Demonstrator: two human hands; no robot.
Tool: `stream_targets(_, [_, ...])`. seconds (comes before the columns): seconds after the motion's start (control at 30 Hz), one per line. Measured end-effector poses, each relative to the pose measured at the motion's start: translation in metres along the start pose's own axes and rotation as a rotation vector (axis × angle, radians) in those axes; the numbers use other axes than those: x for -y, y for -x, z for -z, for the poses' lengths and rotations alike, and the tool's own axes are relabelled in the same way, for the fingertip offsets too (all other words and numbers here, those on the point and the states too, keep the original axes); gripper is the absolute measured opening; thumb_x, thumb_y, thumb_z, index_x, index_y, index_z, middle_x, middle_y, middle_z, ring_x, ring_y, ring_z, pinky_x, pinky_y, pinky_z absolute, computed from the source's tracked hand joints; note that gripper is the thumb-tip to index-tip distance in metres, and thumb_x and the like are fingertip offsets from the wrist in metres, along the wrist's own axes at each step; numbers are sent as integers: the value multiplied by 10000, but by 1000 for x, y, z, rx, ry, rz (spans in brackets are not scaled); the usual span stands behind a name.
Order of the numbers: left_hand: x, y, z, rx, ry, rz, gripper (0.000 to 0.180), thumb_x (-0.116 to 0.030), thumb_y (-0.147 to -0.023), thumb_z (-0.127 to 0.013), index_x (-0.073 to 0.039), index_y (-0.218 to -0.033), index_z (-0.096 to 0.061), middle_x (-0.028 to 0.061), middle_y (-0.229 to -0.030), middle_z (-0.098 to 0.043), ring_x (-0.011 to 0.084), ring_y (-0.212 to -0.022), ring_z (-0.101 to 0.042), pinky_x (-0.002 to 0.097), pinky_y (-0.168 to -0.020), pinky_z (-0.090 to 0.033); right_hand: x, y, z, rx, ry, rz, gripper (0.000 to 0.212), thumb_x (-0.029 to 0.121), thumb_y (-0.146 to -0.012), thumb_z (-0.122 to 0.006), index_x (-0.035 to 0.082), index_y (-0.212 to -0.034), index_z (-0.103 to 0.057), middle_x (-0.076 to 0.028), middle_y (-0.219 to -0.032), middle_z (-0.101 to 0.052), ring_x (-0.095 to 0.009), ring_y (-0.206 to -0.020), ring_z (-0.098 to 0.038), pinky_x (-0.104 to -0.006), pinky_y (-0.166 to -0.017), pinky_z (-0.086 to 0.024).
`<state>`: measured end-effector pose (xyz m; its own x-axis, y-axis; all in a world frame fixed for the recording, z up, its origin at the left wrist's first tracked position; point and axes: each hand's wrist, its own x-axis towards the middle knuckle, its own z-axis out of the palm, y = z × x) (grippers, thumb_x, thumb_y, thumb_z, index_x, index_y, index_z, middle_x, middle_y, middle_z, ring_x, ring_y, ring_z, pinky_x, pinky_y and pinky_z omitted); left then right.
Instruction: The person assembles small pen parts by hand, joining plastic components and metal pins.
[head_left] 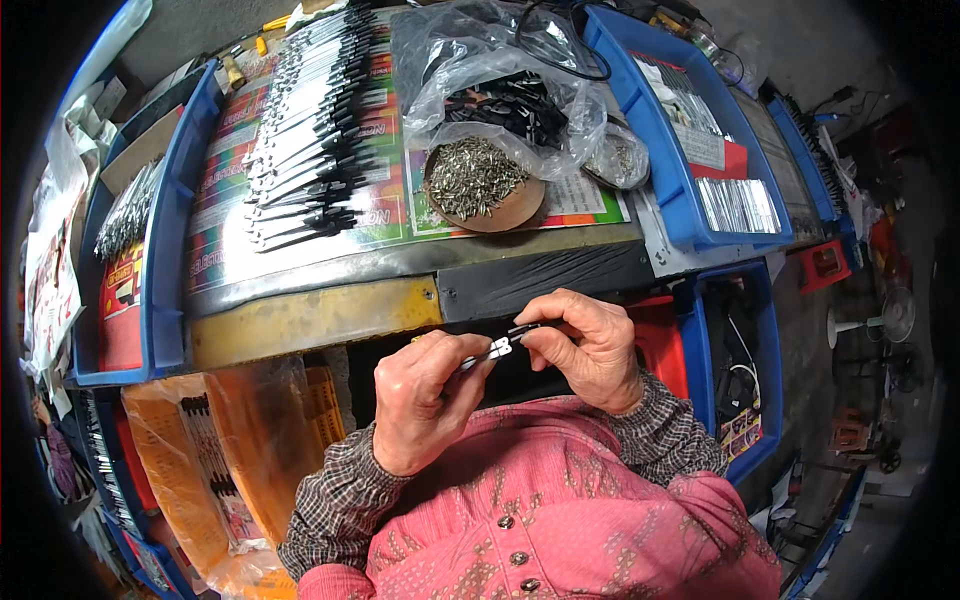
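Head view looks down on two bare hands meeting just below the near edge of a workbench (330, 320). Left hand (425, 400) is closed, thumb and fingers pinching one small metal strip (497, 348) with a pale square end. Right hand (590, 345) is closed too, its fingertips pinching a thin dark piece (522, 329) that touches the top of that strip. Both hands hover over a dark gap below the bench edge, above the person's pink buttoned garment (540, 510).

Taking the round wooden bowl (487, 185) of small metal pins as landmark: it sits on the bench, up from the hands. Just above it lies one clear plastic bag (500, 70) holding black parts; to its right a second, smaller clear bag (620, 155). Left of the bowl runs one long row of silver blades with black handles (310, 130), too many to count surely. Farther right of the bowl stand two blue trays (660, 150) with packets; far left, one more blue tray (165, 250). Below and left of the bowl hangs an orange plastic bag (230, 460).
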<state>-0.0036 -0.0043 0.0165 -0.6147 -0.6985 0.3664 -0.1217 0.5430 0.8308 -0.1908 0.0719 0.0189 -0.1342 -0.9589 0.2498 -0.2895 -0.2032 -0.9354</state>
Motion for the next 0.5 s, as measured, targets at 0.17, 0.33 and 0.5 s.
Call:
stream_targets(0.17, [1, 1, 1, 9, -33, -21, 204, 75, -736, -704, -9, -917, -663, 85, -732, -619, 153, -574, -577, 263, -517, -442, 6, 1, -7, -70, -108, -107, 158, 40, -902, -661, -20, -1045, -633, -31, -831, -632, -43, -612, -577, -197, -537, -481])
stream_targets(0.33, [4, 2, 0, -8, -31, -50, 210, 62, -727, -712, -14, -917, -664, 89, -737, -626, 172, -586, -593, 277, -517, -450, 4, 0, -7, -7, -112, -152, 150, 48, -905, -659, -25, -1034, -635, -25, -826, -630, -44, -615, -579, -192, -532, -483])
stream_targets(0.5, [6, 3, 0, -3, -41, -64, 212, 52, -722, -717, -21, -914, -663, 93, -739, -627, 200, -593, -604, 290, -520, -458, -2, -1, -10, 17, -223, -251, 132, 76, -919, -655, -13, -1015, -643, -17, -786, -626, -43, -608, -575, -192, -516, -480])
